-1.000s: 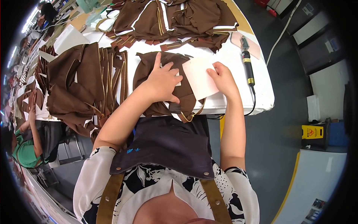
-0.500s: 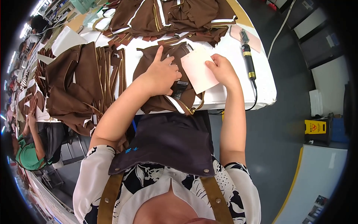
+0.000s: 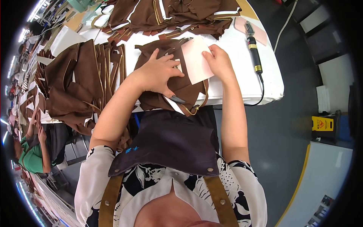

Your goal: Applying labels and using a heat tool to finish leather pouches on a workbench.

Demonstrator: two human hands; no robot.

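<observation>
Pinching the pale pink card (image 3: 194, 60) by its right edge with the right hand (image 3: 220, 62), thumb on top; cannot tell how far the other fingers reach underneath. Shifted slightly farther from the body over the last second, relative to the brown zippered fabric piece (image 3: 187, 90). Overlapping that piece's right side; cannot tell whether touching cloth or just above it.

Spreading the left hand (image 3: 160, 73) across the same fabric piece, thumb and index well apart. Opened out from a curl half a second ago. Reaching with thumb tip to a small dark grey item (image 3: 177, 99), too unclear to identify. Showing between fingers: white label (image 3: 178, 67) with dark marks.

Lying at the near edge of the white-topped table (image 3: 242, 53), in front of the body: that fabric piece, gold zipper (image 3: 206, 92) curving along its right and lower edge. Probably steadying cloth with left while keeping card off the near zipper end; reads as mid-handling, with nothing released.

Left untouched: stack of brown zippered pieces (image 3: 87, 72) to the left, brown garment-fabric pile (image 3: 189, 17) beyond, corded black hand tool (image 3: 254, 49) to the right.
</observation>
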